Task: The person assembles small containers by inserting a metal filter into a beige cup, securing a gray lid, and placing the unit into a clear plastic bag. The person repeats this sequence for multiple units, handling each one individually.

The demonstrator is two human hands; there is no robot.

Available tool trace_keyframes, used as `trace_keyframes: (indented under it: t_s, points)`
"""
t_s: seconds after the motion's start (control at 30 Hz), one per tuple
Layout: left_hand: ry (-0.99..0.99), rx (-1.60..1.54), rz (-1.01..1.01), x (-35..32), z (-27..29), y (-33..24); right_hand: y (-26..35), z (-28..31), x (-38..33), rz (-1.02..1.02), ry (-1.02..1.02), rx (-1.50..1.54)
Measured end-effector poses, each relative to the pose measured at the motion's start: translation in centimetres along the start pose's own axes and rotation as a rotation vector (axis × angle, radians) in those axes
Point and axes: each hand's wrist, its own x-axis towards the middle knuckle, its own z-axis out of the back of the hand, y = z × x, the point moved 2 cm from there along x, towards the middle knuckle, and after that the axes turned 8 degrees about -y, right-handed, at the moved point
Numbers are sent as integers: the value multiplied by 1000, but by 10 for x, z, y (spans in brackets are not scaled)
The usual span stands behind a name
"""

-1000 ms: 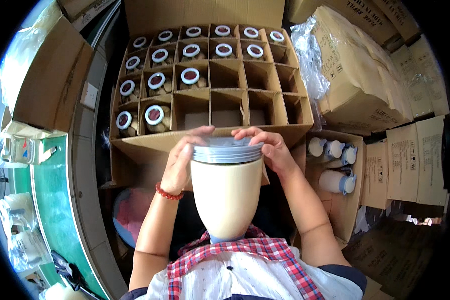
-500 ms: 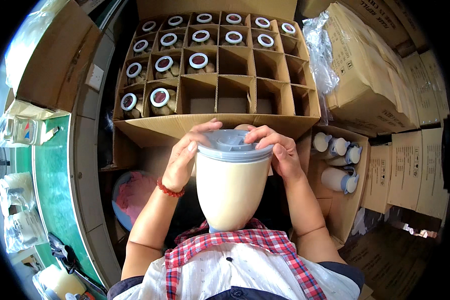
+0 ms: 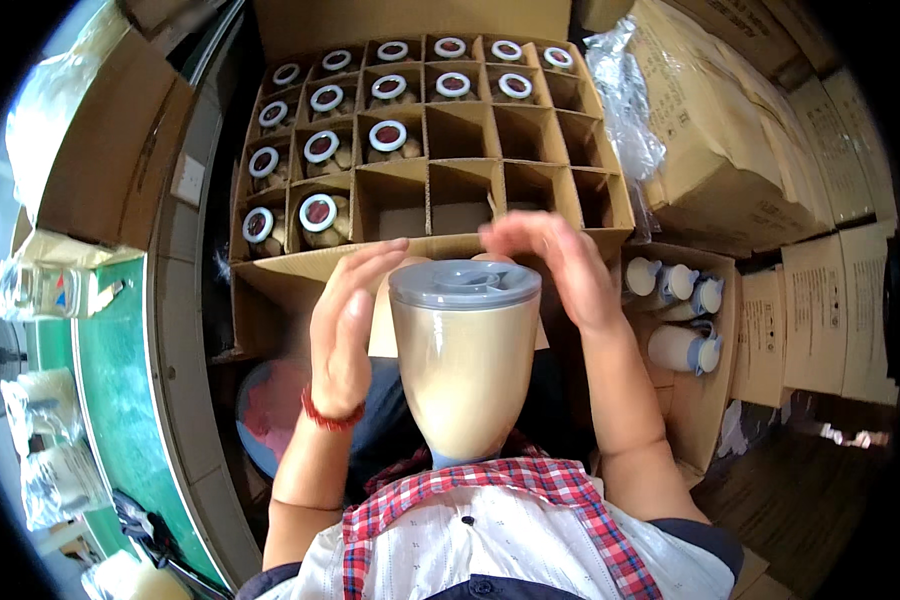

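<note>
A tall cream jug [image 3: 465, 375], narrowing toward its bottom, stands upright before my chest. Its grey-blue lid [image 3: 464, 284] sits flat on top. To the left of the jug is my left hand [image 3: 348, 315], fingers stretched out and apart from it, with a red beaded bracelet at the wrist. My right hand [image 3: 562, 262] is raised at the lid's right side, slightly blurred, its fingers extended and holding nothing. Just beyond both hands stands a divided cardboard box [image 3: 390, 205]; several of its compartments hold jars with white-rimmed lids [image 3: 318, 212].
On the right, an open carton [image 3: 705, 420] holds several white jugs with blue handles [image 3: 676, 350]. Stacked cartons [image 3: 810, 310] fill the far right. A green-topped table [image 3: 120, 370] runs along the left. A blue basin with pink cloth [image 3: 273, 410] sits low at left.
Both hands have come off the lid and spread outward, the left to the left and the right up and right. The lid remains on the jug. The view has shifted slightly.
</note>
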Motion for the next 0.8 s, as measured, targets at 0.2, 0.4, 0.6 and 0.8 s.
trace_keyframes:
  t_s: [0.2,0.4,0.6,0.8]
  points:
    - [226,368,-208,-10,-12,-5,-19,-14,0,-323,165,32]
    - [195,-3,320,-29,12,72,22,11,-15,-93,49,50]
    - [277,395,-153,14,-49,-48,-74,-17,40,-563,350,576]
    - [94,-652,373,-23,6,93,47,-32,-41,395,108,-661]
